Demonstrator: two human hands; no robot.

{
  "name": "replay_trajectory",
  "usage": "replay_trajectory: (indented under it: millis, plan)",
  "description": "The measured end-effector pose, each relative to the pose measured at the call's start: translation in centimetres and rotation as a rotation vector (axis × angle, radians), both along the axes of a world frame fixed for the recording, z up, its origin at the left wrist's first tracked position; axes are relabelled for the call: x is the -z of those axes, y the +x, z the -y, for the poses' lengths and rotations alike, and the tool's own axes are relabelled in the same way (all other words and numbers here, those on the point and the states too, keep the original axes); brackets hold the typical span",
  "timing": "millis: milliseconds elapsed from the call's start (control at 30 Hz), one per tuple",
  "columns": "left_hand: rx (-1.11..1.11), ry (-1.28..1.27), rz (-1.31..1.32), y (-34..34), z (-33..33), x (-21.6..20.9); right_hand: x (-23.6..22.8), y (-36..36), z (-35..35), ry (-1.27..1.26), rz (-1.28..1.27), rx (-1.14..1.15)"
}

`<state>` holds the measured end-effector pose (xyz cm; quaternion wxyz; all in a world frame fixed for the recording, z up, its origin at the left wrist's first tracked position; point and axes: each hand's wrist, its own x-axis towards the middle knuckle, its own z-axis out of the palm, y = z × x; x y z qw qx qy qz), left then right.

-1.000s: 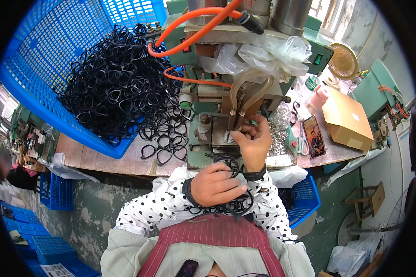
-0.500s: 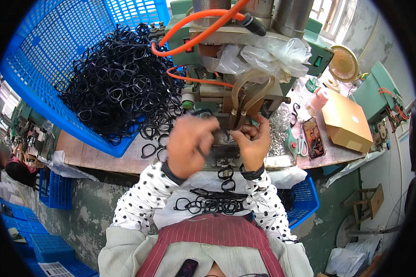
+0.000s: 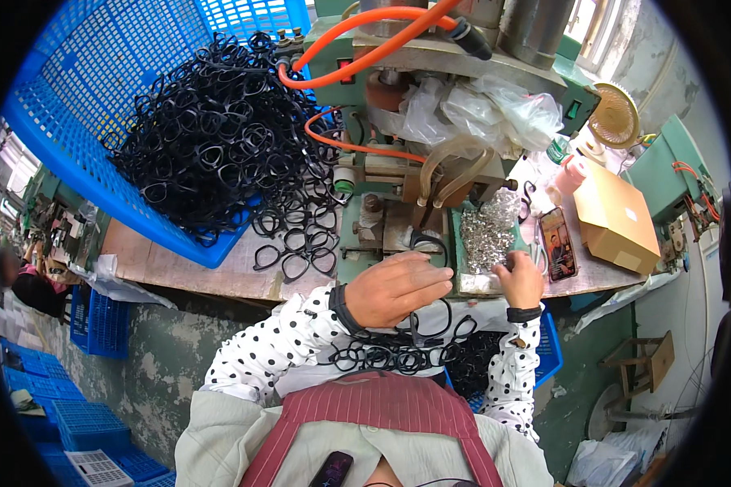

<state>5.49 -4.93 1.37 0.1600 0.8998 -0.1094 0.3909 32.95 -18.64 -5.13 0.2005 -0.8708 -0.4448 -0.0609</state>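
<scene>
One black eyeglass frame stands at the metal fixture of a green press, partly covered by the left hand. Its visible parts show above and below the fingertips of that hand. The left fingers are extended side by side across it; the thumb is hidden, so a firm grip cannot be confirmed.

The right hand is apart from the frame, at the near edge of a heap of small shiny metal parts. Its fingers are curled, thumb and forefinger drawn close; whether they hold a part cannot be told.

Containers: a large blue basket, tilted, at the left, holds a dense pile of black frames. Further loose frames lie on the table beside it. A lower blue basket, right of the lap, also contains black frames. More frames lie across the lap. A cardboard box stands on the right; its contents are not visible. A phone and scissors lie near it.
</scene>
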Motion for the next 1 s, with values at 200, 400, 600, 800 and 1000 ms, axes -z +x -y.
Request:
replay_trajectory:
  millis: [200,400,600,800,1000]
  plan:
    - [0.037,-0.002,-0.027,0.1,-0.1,-0.1,2.8,0.1,-2.3,0.358,-0.059,-0.057]
    - [-0.273,0.251,0.075,-2.4,-1.0,0.9,3.0,-0.5,-2.9,0.498,-0.206,0.015]
    - [-1.148,0.014,0.140,-6.9,-10.3,5.8,2.5,-1.8,-3.0,0.460,-0.008,-0.020]
    - [-1.509,-0.003,-0.337,-10.5,-15.4,10.1,2.0,-1.2,-3.3,0.428,0.205,-0.035]
    - [-1.424,0.289,-0.164,-12.0,-16.2,8.4,1.7,0.6,-2.8,0.291,0.339,0.071]
